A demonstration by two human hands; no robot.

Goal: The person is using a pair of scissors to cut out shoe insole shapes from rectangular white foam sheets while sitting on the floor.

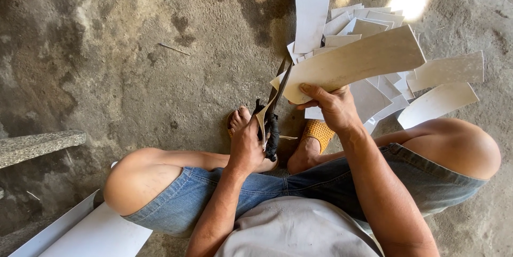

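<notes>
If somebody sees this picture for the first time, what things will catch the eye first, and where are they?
In the middle, the left hand works black-handled scissors into a long pale curved sheet, which the right hand holds up by its lower edge. Behind it, at the upper right, a heap of white cut pieces lies on the stained concrete floor, touched by a patch of sunlight. At the lower left lie larger white sheets.
</notes>
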